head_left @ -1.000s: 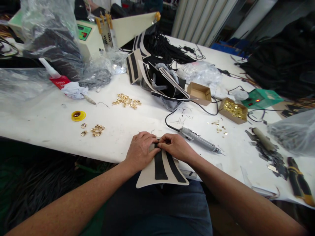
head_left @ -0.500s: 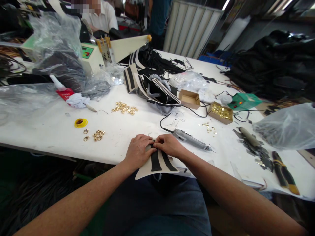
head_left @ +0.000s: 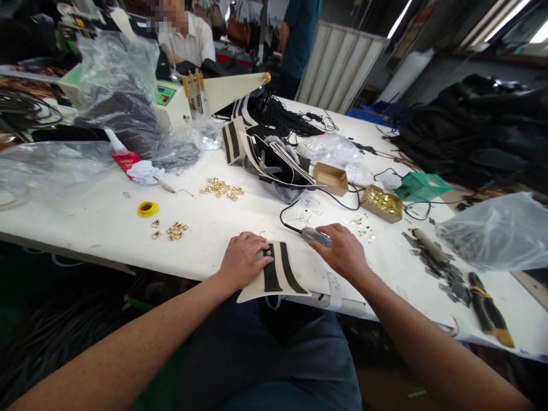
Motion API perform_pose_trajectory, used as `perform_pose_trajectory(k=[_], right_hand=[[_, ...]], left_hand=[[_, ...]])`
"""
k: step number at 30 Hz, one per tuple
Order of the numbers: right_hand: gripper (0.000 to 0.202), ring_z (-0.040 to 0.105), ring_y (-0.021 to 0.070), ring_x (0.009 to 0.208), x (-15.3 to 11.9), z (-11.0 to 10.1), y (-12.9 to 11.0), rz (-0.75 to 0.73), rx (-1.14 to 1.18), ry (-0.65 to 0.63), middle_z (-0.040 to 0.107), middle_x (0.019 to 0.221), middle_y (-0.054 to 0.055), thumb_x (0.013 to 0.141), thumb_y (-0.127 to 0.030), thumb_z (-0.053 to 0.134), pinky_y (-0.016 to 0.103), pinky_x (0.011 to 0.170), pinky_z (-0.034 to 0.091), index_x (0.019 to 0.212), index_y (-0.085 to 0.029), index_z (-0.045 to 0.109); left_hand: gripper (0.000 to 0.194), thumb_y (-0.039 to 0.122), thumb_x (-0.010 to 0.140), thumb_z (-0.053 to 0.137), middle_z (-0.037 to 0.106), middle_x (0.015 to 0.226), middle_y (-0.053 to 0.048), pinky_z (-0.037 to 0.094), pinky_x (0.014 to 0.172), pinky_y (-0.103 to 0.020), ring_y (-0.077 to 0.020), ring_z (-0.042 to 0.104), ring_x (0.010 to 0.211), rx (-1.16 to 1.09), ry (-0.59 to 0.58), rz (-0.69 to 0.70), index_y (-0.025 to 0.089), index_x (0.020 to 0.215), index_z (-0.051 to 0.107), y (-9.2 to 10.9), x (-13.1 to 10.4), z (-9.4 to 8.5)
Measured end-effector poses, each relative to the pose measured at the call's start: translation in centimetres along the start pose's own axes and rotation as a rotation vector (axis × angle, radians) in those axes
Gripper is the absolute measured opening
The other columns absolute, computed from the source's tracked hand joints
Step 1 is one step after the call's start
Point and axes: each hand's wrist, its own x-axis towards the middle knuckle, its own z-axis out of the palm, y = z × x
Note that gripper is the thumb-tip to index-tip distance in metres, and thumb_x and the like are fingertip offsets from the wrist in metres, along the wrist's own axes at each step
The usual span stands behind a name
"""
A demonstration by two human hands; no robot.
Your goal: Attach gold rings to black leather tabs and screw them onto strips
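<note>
Two hands, one panel, one tool

Two black stripes run down the pale panel [head_left: 272, 279], which lies at the table's front edge, its wide end jutting over the person's lap. The left hand [head_left: 244, 260] lies across its upper left; thumb and forefinger stand a little apart beside a small stud [head_left: 268, 252] on one stripe. Whether fingers also pinch the panel from beneath, I cannot tell. The right hand [head_left: 342, 251] is clamped over the grey tool [head_left: 314, 235], thumb on the near side, fingers on the far side; the hand hides the tool's tip. A black cord runs from its other end.

Left of the hands on the white table [head_left: 205, 257] are a small pile of gold clasps [head_left: 177, 230], a yellow dish [head_left: 148, 209] and a larger gold heap [head_left: 221, 188]. Beyond the tool, loose gold discs [head_left: 363, 227] lie near a full carton [head_left: 382, 204], with a green box [head_left: 423, 186] just past it. Farther right are pliers [head_left: 491, 311] and a clear bag [head_left: 500, 231].

Straight ahead sits a bundle of striped pieces [head_left: 278, 165]. Behind the table are a person in a white shirt [head_left: 192, 40] and another in blue [head_left: 299, 40].
</note>
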Motion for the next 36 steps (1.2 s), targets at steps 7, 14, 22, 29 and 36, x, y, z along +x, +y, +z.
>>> perform_pose_trajectory(k=[7,14,22,29,36], right_hand=[[0.043,0.065,0.0313,0.111,-0.6,1.3,3.9,0.037,-0.169,-0.121,0.070,0.128,0.013,0.097,-0.049,0.060,0.038,0.080,0.050,0.133,-0.027,0.068],[0.051,0.067,0.0232,0.072,0.4,-1.4,2.3,0.342,0.683,0.036,0.074,0.093,0.009,0.096,-0.066,0.053,0.034,0.060,0.053,0.108,-0.020,0.071],[0.052,0.060,0.0136,0.062,4.3,-3.4,-8.8,0.184,1.641,0.057,0.066,0.091,0.001,0.095,-0.076,0.052,0.034,0.068,0.060,0.107,-0.027,0.064],[0.046,0.053,0.0122,0.048,3.5,1.9,-11.8,0.024,1.540,0.129,0.054,0.060,-0.005,0.079,-0.058,0.084,0.028,0.050,0.051,0.074,-0.024,0.054],[0.047,0.055,0.0149,0.049,3.4,3.0,-12.1,-0.044,1.413,0.106,0.056,0.059,-0.003,0.081,-0.065,0.078,0.031,0.049,0.049,0.070,-0.025,0.055]], left_hand=[[0.022,0.033,0.087,0.081,0.077,0.125,-0.002,0.045,0.104,-0.051,-0.0279,0.060,0.125,-0.033,0.010,-0.006,0.026,0.107,0.076,-0.1,-0.1,0.0],[0.022,0.031,0.086,0.082,0.076,0.125,-0.002,0.044,0.105,-0.051,-0.0283,0.059,0.125,-0.037,0.030,0.015,0.026,0.107,0.075,-0.3,-0.1,0.2],[0.023,0.032,0.087,0.080,0.076,0.127,-0.003,0.045,0.104,-0.051,-0.0289,0.059,0.126,-0.019,0.007,-0.003,0.026,0.108,0.075,-0.3,0.2,0.3],[0.024,0.037,0.090,0.077,0.075,0.129,-0.002,0.042,0.107,-0.052,-0.0302,0.057,0.129,-0.012,-0.013,-0.001,0.029,0.112,0.074,-0.6,0.2,0.4],[0.022,0.041,0.093,0.073,0.075,0.127,-0.002,0.043,0.106,-0.052,-0.0303,0.057,0.129,-0.018,-0.037,-0.005,0.029,0.112,0.072,-0.7,0.3,0.3]])
